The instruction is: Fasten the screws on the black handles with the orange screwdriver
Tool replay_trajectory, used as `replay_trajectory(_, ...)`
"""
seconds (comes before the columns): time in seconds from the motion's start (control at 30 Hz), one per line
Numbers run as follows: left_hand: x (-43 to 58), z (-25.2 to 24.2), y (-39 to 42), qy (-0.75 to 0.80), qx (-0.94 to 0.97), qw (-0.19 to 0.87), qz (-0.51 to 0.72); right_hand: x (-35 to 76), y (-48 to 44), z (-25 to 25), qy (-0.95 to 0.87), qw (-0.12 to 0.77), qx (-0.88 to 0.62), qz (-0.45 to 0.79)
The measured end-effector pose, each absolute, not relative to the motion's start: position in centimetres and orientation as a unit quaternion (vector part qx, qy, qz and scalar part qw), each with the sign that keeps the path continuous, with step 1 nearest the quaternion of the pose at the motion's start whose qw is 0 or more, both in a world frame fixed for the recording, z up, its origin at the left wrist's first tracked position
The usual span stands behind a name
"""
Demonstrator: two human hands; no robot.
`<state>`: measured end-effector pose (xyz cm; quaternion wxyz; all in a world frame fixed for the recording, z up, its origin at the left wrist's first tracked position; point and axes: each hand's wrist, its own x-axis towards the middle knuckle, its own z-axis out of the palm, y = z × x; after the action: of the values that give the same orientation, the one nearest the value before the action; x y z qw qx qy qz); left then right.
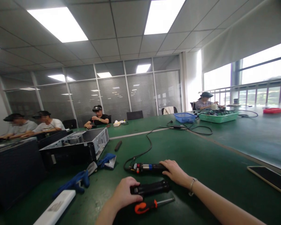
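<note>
Black tubular casing [153, 188], grasped at one end by left grip [125, 192]; just beyond, opened corded power tool [146, 167], black end held under right grip [175, 172]; nearer on green worktop [189, 150], orange-and-black screwdriver [146, 206].

Behind the far edge of the green tabletop [201, 156] stands a glass partition [140, 93]; beyond the far right corner, bright windows [217, 76]; above, ceiling lights [164, 15].

Black tube [152, 188] partly hidden (left hand [124, 194] covers one end); white box [56, 207] cut off by bottom edge.
</note>
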<state>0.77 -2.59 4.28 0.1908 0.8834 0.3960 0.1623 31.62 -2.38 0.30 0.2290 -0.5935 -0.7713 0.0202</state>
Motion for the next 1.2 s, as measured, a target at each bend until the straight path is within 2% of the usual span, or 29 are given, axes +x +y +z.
replay_trajectory(0.23, 1.0, 5.1, -3.5, 0.395, 0.892, 0.157, 0.152, 30.3, -3.9, 1.8, -0.811, 0.257, -0.516, 0.105)
replay_trajectory(0.43, 1.1, 5.5, -4.1, 0.4, 0.895, 0.123, 0.158, 30.3, -4.2, 1.7, -0.81, 0.297, -0.496, 0.099)
replay_trajectory(0.57, 1.0, 5.6, -4.1, 0.38, 0.896, 0.093, 0.209, 30.0, -5.1, 2.6, -0.803, 0.338, -0.481, 0.099)
replay_trajectory(0.8, 0.8, 5.3, -3.5, 0.346, 0.886, 0.03, 0.308, 29.3, -6.1, 3.4, -0.853, 0.297, -0.424, 0.062)
replay_trajectory(0.9, 0.7, 4.6, -2.7, 0.337, 0.878, 0.013, 0.341, 28.9, -5.9, 3.1, -0.846, 0.311, -0.433, 0.03)
replay_trajectory(1.03, 0.6, 3.7, -1.5, 0.337, 0.865, 0.019, 0.37, 28.2, -5.6, 2.9, -0.822, 0.329, -0.464, 0.019)
replay_trajectory(1.2, 0.1, 2.6, -0.3, 0.371, 0.849, 0.053, 0.372, 27.8, -5.0, 2.7, -0.804, 0.31, -0.501, 0.074)
